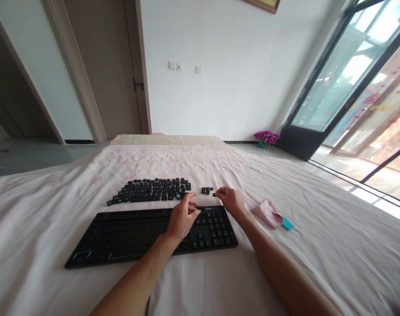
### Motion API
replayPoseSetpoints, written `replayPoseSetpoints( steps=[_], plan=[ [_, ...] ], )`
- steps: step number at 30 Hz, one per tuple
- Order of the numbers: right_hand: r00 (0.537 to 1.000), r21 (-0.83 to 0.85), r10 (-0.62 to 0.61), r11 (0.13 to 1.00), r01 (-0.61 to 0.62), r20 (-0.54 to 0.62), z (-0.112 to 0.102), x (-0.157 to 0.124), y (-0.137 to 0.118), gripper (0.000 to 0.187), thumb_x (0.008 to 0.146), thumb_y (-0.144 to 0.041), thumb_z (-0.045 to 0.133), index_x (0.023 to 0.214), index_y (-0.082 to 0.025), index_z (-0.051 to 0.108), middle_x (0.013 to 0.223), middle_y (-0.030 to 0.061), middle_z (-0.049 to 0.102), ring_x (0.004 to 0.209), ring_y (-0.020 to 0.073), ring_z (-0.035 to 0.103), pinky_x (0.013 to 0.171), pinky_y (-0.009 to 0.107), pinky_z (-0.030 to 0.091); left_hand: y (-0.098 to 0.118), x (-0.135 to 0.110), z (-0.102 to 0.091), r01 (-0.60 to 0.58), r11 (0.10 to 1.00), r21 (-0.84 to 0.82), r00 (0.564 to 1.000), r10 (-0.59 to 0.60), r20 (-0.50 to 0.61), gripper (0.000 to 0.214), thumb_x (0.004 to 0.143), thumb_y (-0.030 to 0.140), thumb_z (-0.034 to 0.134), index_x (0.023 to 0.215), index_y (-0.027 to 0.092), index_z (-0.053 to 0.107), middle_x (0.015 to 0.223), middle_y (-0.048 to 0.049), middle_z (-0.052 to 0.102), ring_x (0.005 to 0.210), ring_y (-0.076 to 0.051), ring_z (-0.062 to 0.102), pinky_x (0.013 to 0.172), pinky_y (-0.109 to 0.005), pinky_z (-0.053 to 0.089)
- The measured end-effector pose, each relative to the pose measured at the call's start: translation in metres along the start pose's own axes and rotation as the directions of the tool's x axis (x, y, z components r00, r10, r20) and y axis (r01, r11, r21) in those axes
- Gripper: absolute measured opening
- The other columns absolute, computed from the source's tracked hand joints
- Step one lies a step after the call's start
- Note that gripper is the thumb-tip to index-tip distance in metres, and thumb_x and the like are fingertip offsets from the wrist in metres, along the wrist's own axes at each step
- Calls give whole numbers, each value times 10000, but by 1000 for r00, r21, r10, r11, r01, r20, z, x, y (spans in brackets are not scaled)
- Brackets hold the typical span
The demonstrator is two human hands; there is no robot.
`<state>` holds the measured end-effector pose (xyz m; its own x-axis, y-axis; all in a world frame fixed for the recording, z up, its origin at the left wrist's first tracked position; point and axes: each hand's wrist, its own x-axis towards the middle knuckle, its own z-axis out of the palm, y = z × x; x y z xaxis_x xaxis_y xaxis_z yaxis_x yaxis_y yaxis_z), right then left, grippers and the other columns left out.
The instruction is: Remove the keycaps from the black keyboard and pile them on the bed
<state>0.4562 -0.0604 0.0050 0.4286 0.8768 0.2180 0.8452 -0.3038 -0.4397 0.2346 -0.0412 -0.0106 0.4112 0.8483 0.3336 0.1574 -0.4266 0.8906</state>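
Note:
A black keyboard (134, 235) lies on the cloth. Most of its left and middle part shows bare key sockets, while keys stand on its right end. Over its upper edge is my left hand (181, 217), fingers apart and partly bent, with nothing visible in them. Just beyond the keyboard's upper right corner, my right hand (232, 201) pinches a small black keycap (214, 194) at the cloth. Beside it sit several loose keycaps (205, 190). A large cluster of removed keycaps (153, 189) lies in rough rows behind the keyboard.
A pink cloth pouch (268, 213) with a teal item (287, 223) poking out lies right of my right forearm. The pale flowered cloth (318, 245) has wrinkles. A cable (149, 305) runs toward me. Purple flowers (266, 137) stand by the wall.

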Motion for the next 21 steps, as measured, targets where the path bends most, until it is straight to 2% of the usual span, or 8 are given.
replayPoseSetpoints(
  steps=[4,9,17,21],
  plan=[
    [999,-76,31,997,-29,26,9,13,2,178,800,-369,610,877,-253,721,830,12,717,790,176,628,589,236,336,0,0,0,0,1000,23,1000,0,16,469,726,79,593,1175,208,550,911,-9,650,675,-98,634,707,-239,516],
    [1000,-94,5,996,-2,31,13,20,-2,193,810,-376,604,897,-254,726,849,19,715,803,180,632,608,235,357,0,0,-1,-11,1000,21,1000,10,19,447,722,77,590,1149,205,569,911,-10,652,668,-96,629,707,-240,516],
    [998,-75,-64,995,65,22,12,18,-3,227,830,-389,575,915,-247,729,847,42,717,797,199,638,609,249,370,0,0,-1,-6,1000,18,1000,6,26,441,728,86,587,1151,210,567,913,-12,652,675,-100,628,710,-245,520],
    [996,-66,-77,995,75,-33,6,15,-5,332,883,-446,493,838,-204,715,799,56,709,768,193,639,624,246,383,-1,-1,-2,-6,1000,9,1000,6,14,429,735,92,588,1149,202,568,914,-18,655,687,-106,631,719,-247,520]
  ],
)
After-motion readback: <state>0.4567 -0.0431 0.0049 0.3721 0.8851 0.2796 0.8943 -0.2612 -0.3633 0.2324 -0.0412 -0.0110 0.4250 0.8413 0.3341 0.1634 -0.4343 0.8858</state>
